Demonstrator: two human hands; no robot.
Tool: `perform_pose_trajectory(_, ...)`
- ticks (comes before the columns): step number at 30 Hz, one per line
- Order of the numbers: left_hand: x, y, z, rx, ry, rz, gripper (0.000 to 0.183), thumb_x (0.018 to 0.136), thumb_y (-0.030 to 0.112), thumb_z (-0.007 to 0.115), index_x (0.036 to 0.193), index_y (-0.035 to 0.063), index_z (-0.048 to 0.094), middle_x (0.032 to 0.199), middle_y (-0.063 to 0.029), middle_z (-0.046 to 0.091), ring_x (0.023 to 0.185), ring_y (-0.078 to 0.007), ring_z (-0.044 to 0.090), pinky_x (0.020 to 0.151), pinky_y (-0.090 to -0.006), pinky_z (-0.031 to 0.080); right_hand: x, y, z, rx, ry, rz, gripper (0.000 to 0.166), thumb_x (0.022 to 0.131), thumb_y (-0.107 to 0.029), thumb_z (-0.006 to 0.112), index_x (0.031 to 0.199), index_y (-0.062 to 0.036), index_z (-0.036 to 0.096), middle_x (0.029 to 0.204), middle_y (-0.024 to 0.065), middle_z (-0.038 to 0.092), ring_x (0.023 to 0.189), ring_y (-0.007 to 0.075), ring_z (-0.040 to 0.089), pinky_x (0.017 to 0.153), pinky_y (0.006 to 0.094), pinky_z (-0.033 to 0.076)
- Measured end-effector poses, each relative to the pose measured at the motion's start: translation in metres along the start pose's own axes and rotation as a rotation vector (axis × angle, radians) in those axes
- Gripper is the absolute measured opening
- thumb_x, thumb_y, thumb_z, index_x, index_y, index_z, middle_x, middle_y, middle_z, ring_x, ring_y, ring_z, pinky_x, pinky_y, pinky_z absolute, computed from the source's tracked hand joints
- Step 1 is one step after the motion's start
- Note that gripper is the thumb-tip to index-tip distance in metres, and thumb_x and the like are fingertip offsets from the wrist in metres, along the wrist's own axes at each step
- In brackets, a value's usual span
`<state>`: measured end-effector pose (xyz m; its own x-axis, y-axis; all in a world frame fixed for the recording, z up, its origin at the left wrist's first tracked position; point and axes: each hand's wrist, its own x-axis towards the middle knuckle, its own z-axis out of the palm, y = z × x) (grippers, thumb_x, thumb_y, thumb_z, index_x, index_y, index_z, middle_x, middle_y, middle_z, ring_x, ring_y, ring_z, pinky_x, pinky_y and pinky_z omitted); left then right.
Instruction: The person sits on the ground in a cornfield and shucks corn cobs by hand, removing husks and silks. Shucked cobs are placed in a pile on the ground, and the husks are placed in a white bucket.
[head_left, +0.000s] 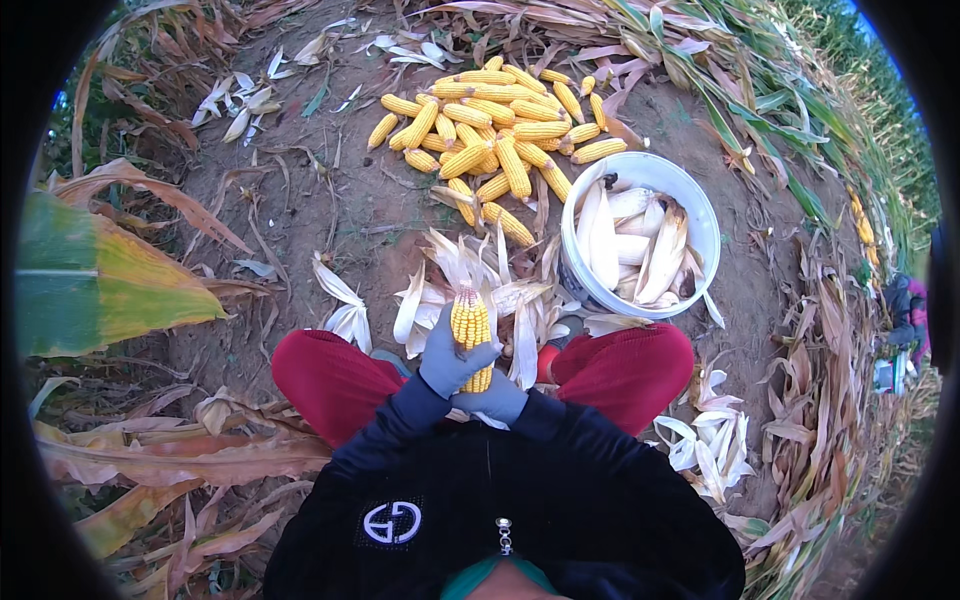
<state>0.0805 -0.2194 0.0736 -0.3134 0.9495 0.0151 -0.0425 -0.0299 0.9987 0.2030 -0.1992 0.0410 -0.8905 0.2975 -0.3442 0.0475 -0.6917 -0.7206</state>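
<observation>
A bare yellow ear of corn (472, 330) stands out between my gloved hands, its pinkish-white tip pointing away from me. My left hand (455, 358) wraps around its side, thumb across the kernels. Around the lower end closes my right hand (498, 399), partly covered by the ear and the left hand. A bit of pale husk (480, 420) shows beneath the right hand; how it joins the ear is hidden. Just beyond lie peeled husks (427, 300) between my bent knees.
Husked ears form a heap (495, 120) on the soil ahead. A white plastic bucket (711, 247) with several ears in pale husks (630, 240) stands by my right knee. Dry stalks (817, 390) line the right side; a broad leaf (97, 274) juts in left. Another person (907, 315) is far right.
</observation>
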Motion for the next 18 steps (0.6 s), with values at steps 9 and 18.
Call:
perform_pose_trajectory(9, 0.031, 0.031, 0.031, 0.713, -0.838, 0.020, 0.062, 0.063, 0.024, 0.071, 0.115, 0.0053, 0.044, 0.092, -0.0213, 0.059, 0.083, -0.0389, 0.059, 0.070, -0.0407, 0.049, -0.003, 0.017, -0.011, -0.400, -0.012, -0.214, 0.028, 0.076, -0.007, 0.063, 0.103, -0.0045, 0.057, 0.093, 0.0032, 0.059, 0.080, 0.0111, 0.056, 0.069, 0.0255, 0.046)
perform_pose_trajectory(18, 0.055, -0.060, -0.018, -1.066, 0.159, -0.605, 0.034, 0.081, 0.031, 0.057, 0.100, 0.0035, 0.051, 0.086, -0.0110, 0.057, 0.073, -0.0246, 0.060, 0.067, -0.0366, 0.053, -0.014, -0.032, -0.004, -0.847, 0.002, -0.361, 0.017, 0.078, -0.009, 0.053, 0.094, -0.0035, 0.057, 0.082, 0.0099, 0.062, 0.072, 0.0222, 0.061, 0.069, 0.0295, 0.048)
